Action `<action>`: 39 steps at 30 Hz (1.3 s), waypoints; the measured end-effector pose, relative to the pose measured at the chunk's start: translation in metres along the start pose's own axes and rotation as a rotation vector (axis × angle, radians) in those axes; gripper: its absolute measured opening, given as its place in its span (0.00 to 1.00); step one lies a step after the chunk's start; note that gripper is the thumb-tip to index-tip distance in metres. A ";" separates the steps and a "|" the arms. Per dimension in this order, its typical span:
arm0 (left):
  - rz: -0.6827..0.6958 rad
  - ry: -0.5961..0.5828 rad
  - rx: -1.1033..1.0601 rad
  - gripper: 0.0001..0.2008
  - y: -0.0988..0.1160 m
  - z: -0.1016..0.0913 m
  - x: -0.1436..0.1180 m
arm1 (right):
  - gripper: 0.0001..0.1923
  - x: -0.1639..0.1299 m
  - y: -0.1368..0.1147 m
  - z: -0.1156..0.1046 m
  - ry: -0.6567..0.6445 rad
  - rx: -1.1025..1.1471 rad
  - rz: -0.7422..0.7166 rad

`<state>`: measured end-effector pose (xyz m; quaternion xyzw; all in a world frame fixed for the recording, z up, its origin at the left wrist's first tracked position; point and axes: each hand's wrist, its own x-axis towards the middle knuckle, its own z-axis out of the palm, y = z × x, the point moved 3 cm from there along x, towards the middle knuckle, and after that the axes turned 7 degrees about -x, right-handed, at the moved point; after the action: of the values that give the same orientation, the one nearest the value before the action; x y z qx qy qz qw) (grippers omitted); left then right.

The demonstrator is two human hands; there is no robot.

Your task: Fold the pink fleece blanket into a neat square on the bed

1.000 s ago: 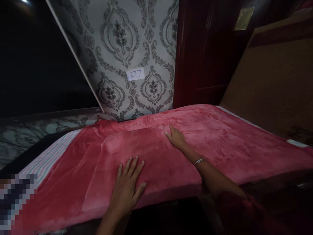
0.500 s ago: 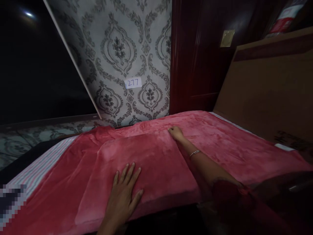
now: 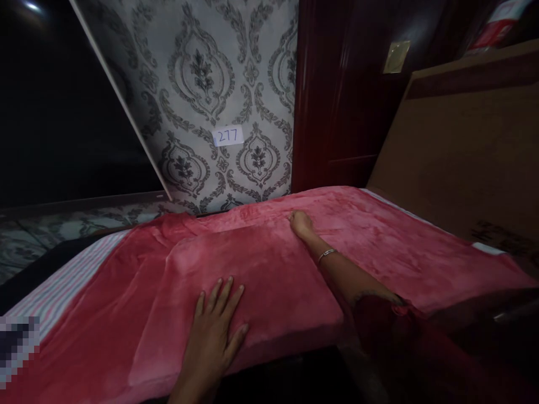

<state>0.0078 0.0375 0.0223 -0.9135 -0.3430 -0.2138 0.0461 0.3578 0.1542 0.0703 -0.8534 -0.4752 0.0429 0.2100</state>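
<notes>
A pink plush blanket (image 3: 269,275) lies spread before me, with a squarish folded part on top of its middle. My left hand (image 3: 214,325) rests flat on the near left of that folded part, fingers spread. At the far right corner of the fold, my right hand (image 3: 301,223) is closed on the blanket's fabric, with the fingertips partly hidden. A bracelet (image 3: 327,254) circles the right wrist. Smoother, darker red cloth of the blanket stretches out to the left.
Striped cloth (image 3: 76,280) shows under the blanket at left. Behind stand a large dark screen (image 3: 76,112), patterned wallpaper (image 3: 202,73) with a paper label (image 3: 228,135) reading 277, and a dark red door (image 3: 337,101). A big cardboard box (image 3: 467,151) leans at right.
The view has shifted slightly. My right hand has moved very little and stays closed at the fold's far corner. My left hand stays flat in the same place.
</notes>
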 end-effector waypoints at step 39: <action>-0.433 -0.157 0.029 0.33 -0.021 -0.020 -0.004 | 0.35 -0.207 0.037 0.022 0.034 -0.244 -0.543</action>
<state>-0.0152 0.0467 0.0371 -0.8317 -0.5365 -0.1419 -0.0146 0.2683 -0.0272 0.0093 -0.7146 -0.6841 -0.0867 0.1175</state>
